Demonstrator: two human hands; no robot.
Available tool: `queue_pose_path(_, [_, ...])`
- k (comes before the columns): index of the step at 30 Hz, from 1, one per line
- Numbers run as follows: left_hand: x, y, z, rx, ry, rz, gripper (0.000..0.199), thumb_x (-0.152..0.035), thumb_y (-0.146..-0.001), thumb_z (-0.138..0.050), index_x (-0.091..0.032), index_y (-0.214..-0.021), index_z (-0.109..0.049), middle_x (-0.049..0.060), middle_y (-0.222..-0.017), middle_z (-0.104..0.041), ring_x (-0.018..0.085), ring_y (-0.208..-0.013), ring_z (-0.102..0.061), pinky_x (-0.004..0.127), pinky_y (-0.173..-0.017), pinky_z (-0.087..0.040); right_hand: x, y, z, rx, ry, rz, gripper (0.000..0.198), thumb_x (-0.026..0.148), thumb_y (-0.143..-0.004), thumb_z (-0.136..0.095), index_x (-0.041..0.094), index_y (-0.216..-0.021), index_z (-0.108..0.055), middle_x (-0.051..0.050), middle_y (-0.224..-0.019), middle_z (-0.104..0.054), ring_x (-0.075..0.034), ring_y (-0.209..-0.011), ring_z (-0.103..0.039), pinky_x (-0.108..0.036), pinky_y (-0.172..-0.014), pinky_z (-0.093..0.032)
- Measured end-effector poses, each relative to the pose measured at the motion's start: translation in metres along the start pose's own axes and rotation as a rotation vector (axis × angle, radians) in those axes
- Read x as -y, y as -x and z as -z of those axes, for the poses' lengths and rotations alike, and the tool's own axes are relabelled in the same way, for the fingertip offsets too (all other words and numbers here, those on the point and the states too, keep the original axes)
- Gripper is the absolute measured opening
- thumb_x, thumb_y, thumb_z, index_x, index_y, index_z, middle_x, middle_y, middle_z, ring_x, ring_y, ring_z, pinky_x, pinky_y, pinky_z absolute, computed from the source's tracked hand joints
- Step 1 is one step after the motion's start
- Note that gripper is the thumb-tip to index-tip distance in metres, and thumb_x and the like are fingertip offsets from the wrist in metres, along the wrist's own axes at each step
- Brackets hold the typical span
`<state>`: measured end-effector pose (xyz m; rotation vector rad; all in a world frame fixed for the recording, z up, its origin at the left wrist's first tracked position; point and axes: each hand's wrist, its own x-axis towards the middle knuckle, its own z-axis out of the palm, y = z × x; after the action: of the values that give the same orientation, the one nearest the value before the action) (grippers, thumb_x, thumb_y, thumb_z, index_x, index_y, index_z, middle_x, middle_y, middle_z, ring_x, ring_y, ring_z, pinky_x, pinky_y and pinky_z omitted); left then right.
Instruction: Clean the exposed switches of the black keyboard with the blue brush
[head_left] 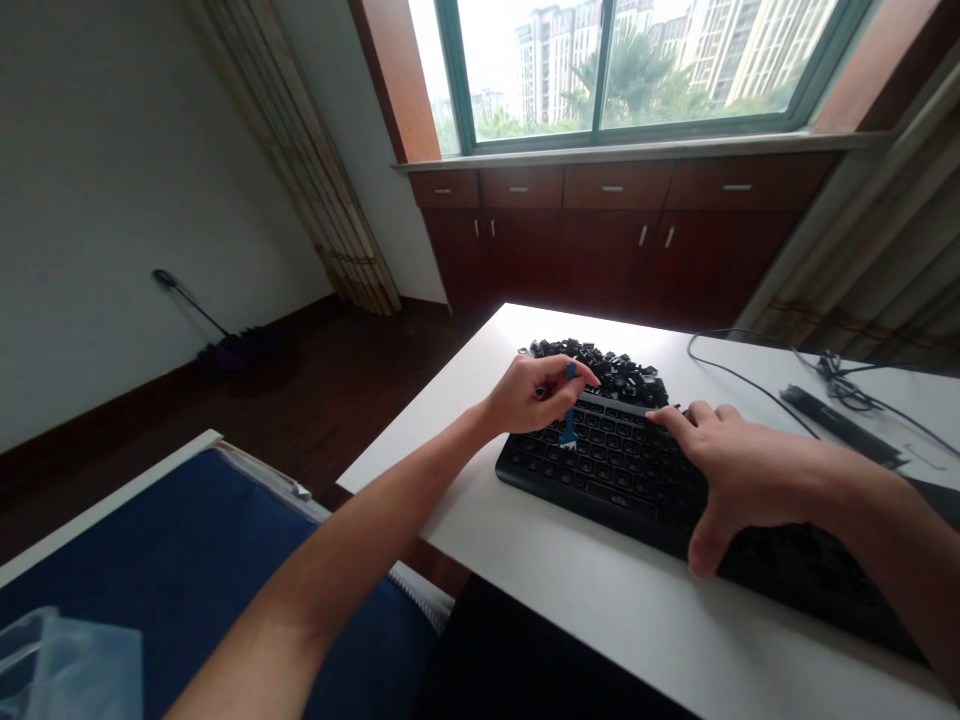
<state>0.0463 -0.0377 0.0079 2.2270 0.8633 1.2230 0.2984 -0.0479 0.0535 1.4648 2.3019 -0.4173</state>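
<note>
A black keyboard [600, 485] lies at a slant across the white table, its keycaps off over much of the visible part. My left hand [534, 392] is closed in a pinch around a small blue brush [568, 430], whose pale tip points down at the keyboard's left part. Across the keyboard's middle spreads my right hand [724, 465], fingertips at the back edge and thumb over the front edge, gripping it. Behind the keyboard is a heap of loose black keycaps [622, 372], partly hidden by my left hand. My right forearm covers some of the keyboard's right part.
On the right of the white table [517, 565] lie a black cable [847, 385] and a long black strip [840, 425]. A blue-covered surface [172, 560] with a clear plastic bag [82, 660] stands at the left. Red-brown cabinets [600, 250] line the window wall.
</note>
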Motion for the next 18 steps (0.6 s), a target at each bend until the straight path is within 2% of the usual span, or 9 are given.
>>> queue_pose_path(5, [-0.0022,0.0000,-0.0024,0.091,0.043,0.063,0.034,-0.036,-0.098,-0.048,-0.012,-0.080,-0.064,0.001,-0.058,-0.063,0.005,-0.045,-0.059,0.015,-0.038,-0.039,-0.0011,0.0003,-0.0004,-0.010,-0.002,0.013,0.155,0.065,-0.019,-0.081,0.018,-0.154,-0.022,-0.022,-0.141,-0.038,-0.046,-0.125,-0.039,-0.053,-0.092,-0.046])
queue_pose_path(12, [0.0065,-0.0005,-0.0016,-0.058,0.172,0.107,0.033,-0.039,-0.099,-0.044,-0.013,-0.088,-0.060,0.000,-0.061,-0.060,0.006,-0.051,-0.060,0.016,-0.045,-0.047,-0.0021,-0.0013,-0.0008,-0.012,-0.004,0.013,0.155,0.066,-0.017,-0.080,0.019,-0.153,-0.022,-0.021,-0.140,-0.040,-0.046,-0.126,-0.039,-0.054,-0.093,-0.046])
queue_pose_path(16, [0.0055,0.0011,-0.0002,0.093,0.051,0.075,0.032,-0.035,-0.101,-0.041,-0.014,-0.083,-0.058,-0.002,-0.056,-0.057,0.006,-0.049,-0.059,0.016,-0.046,-0.045,-0.0017,-0.0010,-0.0001,0.001,0.010,0.008,0.156,0.066,-0.019,-0.080,0.018,-0.154,-0.019,-0.022,-0.142,-0.037,-0.046,-0.125,-0.039,-0.054,-0.092,-0.046])
queue_pose_path(18, [0.0047,0.0014,-0.0015,0.134,-0.060,0.012,0.029,-0.032,-0.101,-0.041,-0.015,-0.082,-0.056,-0.002,-0.057,-0.058,0.006,-0.049,-0.059,0.017,-0.047,-0.045,-0.0014,-0.0008,-0.0001,-0.006,-0.006,0.003,0.155,0.066,-0.020,-0.080,0.019,-0.154,-0.019,-0.022,-0.141,-0.038,-0.047,-0.123,-0.041,-0.054,-0.089,-0.048])
